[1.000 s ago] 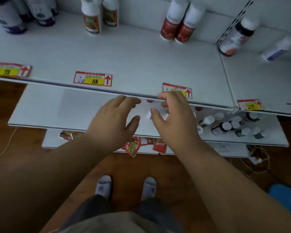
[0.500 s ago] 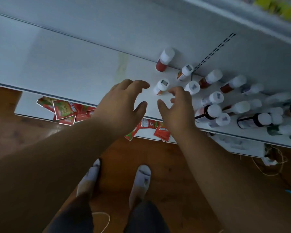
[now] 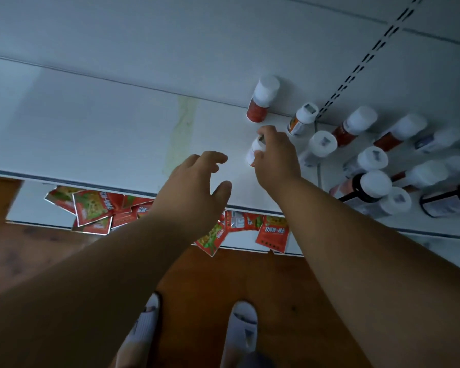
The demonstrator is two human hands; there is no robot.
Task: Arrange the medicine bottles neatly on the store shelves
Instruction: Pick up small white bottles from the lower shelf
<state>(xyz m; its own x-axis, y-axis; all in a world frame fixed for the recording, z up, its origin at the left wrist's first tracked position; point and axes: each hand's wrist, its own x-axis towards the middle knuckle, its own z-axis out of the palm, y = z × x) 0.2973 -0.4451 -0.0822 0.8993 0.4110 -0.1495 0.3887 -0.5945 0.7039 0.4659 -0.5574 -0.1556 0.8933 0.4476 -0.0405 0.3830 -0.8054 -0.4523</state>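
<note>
On the white shelf [image 3: 104, 128] my right hand [image 3: 275, 158] grips a small white-capped medicine bottle [image 3: 253, 152] from above, fingers curled over its cap. My left hand [image 3: 194, 187] hovers to its left above the shelf's front part, fingers spread and loosely bent, holding nothing. Behind the held bottle stands a red-labelled bottle [image 3: 262, 102] with a white cap, near the back wall. Several more white-capped bottles [image 3: 369, 160] crowd the shelf's right side, some dark, some red-labelled, in loose rows.
A vertical slotted rail [image 3: 356, 73] runs up the back wall at the right. Below the shelf's front edge, a lower shelf holds several red snack packets [image 3: 93, 208]. My two feet in white socks [image 3: 242, 325] stand on the brown wooden floor.
My right hand has reached forward and closed on the small bottle it was just short of. My left hand has stayed beside it. The view has moved closer to the shelf.
</note>
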